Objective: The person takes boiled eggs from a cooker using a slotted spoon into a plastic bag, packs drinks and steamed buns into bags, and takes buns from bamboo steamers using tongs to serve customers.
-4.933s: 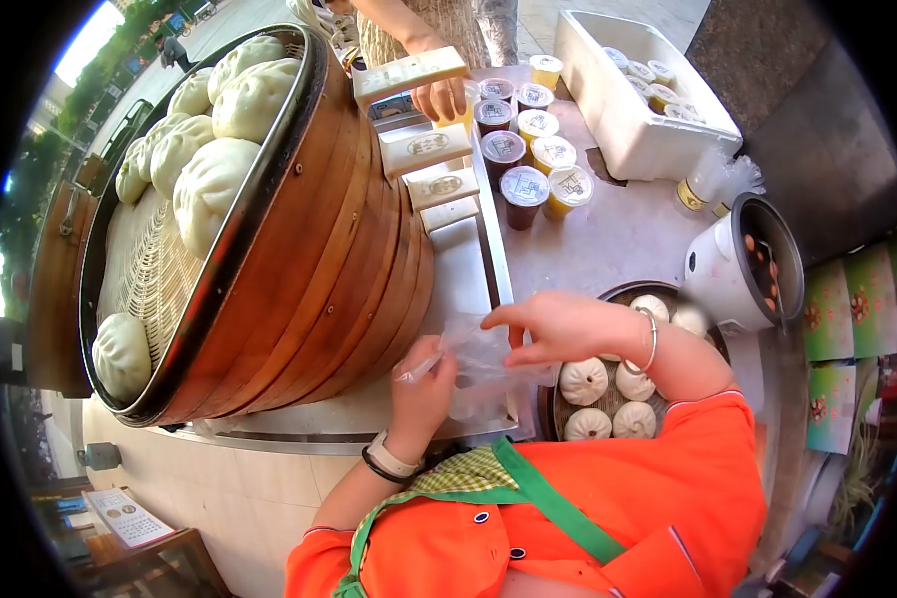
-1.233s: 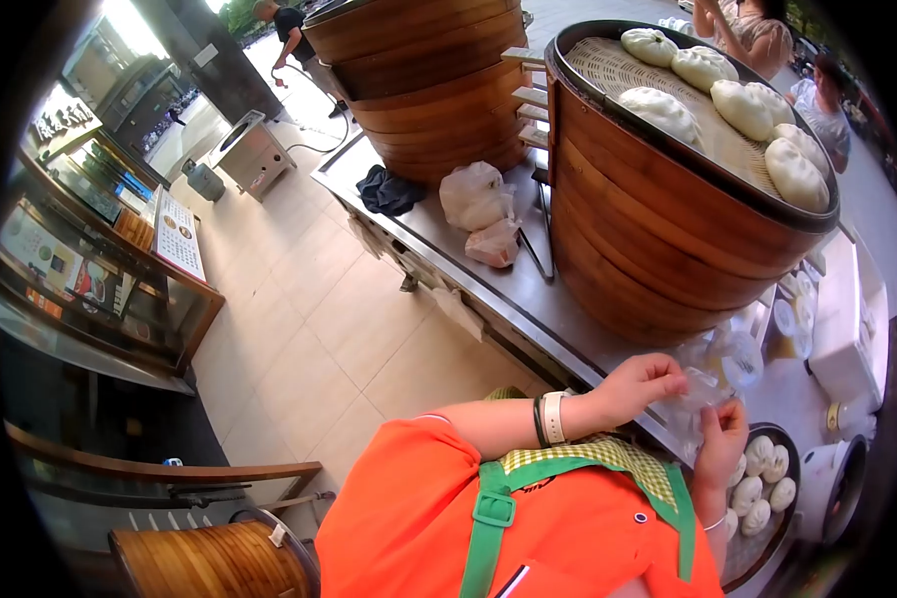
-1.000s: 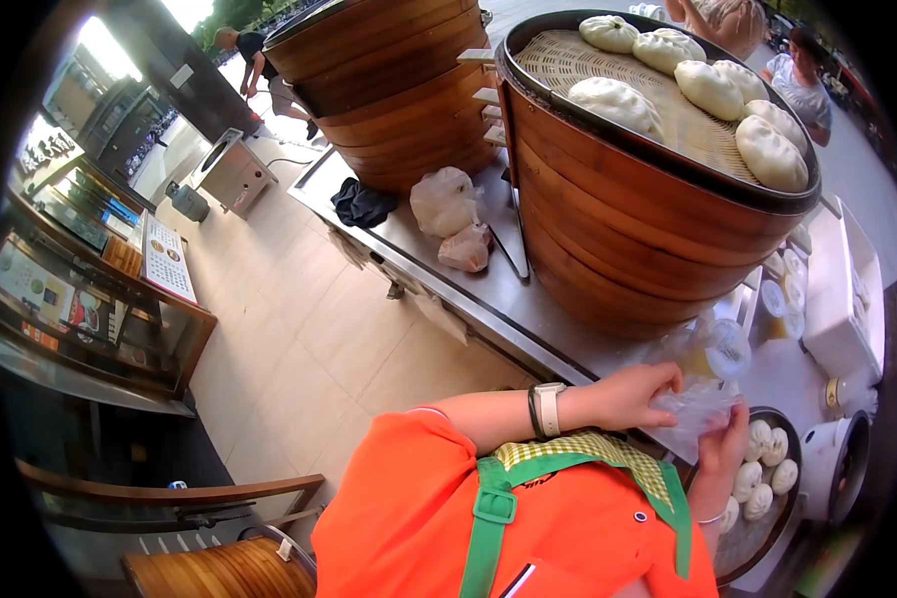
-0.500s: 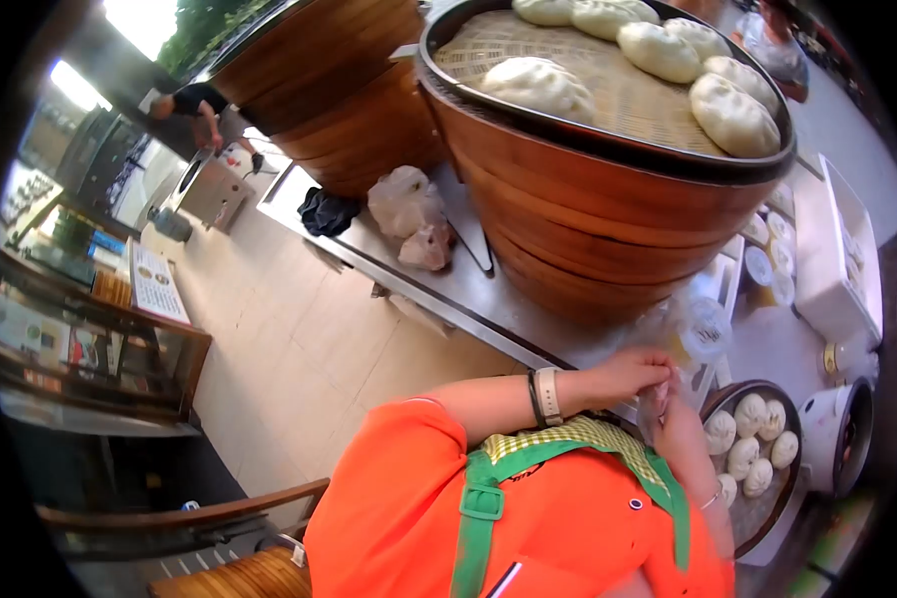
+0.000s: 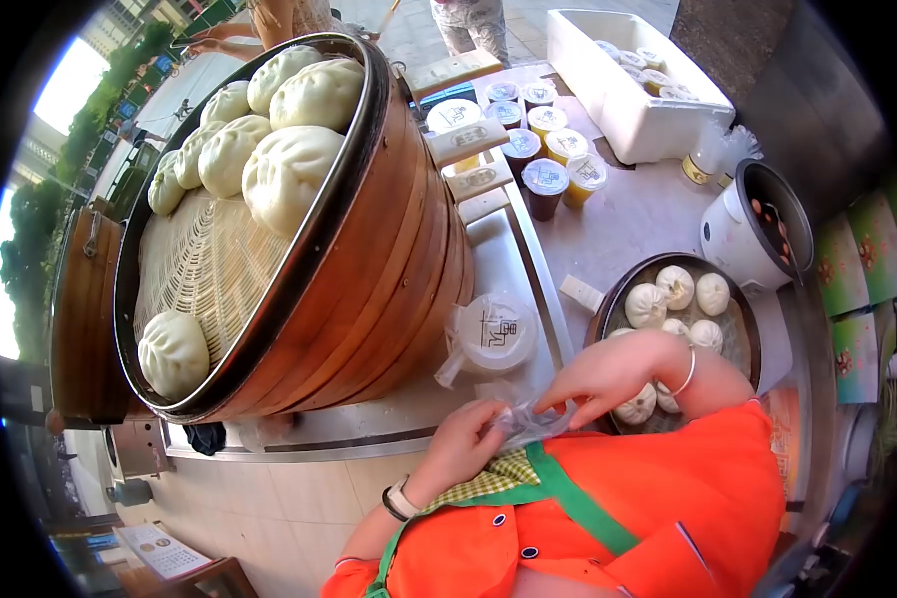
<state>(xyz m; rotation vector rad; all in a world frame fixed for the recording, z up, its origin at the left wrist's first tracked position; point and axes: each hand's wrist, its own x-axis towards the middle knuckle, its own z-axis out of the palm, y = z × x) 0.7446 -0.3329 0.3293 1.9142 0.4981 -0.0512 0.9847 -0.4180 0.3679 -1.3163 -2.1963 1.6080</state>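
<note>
A thin clear plastic bag (image 5: 533, 423) is stretched between my two hands. My left hand (image 5: 460, 445), with a watch and a dark band at the wrist, pinches its left side. My right hand (image 5: 608, 377), a bangle at the wrist, has its fingers closed on the other side. Behind them, a lidded clear cup (image 5: 493, 334) in a plastic bag stands on the metal counter (image 5: 503, 257). At the left rises a tall steamer stack (image 5: 398, 249), large buns (image 5: 294, 177) on its top mat. Smaller buns (image 5: 676, 286) fill a round steamer (image 5: 745, 309) beside my right forearm.
Several lidded drink cups (image 5: 545, 187) stand beyond the counter, near a white foam box (image 5: 608, 95). A white pot (image 5: 732, 234) with dark contents is at the right. Another steamer stack (image 5: 79, 319) is far left. Two people (image 5: 473, 28) stand partly visible beyond the stall.
The view has swung right, so the steamer stack now lies at the left and the drinks and foam box show more fully. My hands have moved apart, with the bag spread between them.
</note>
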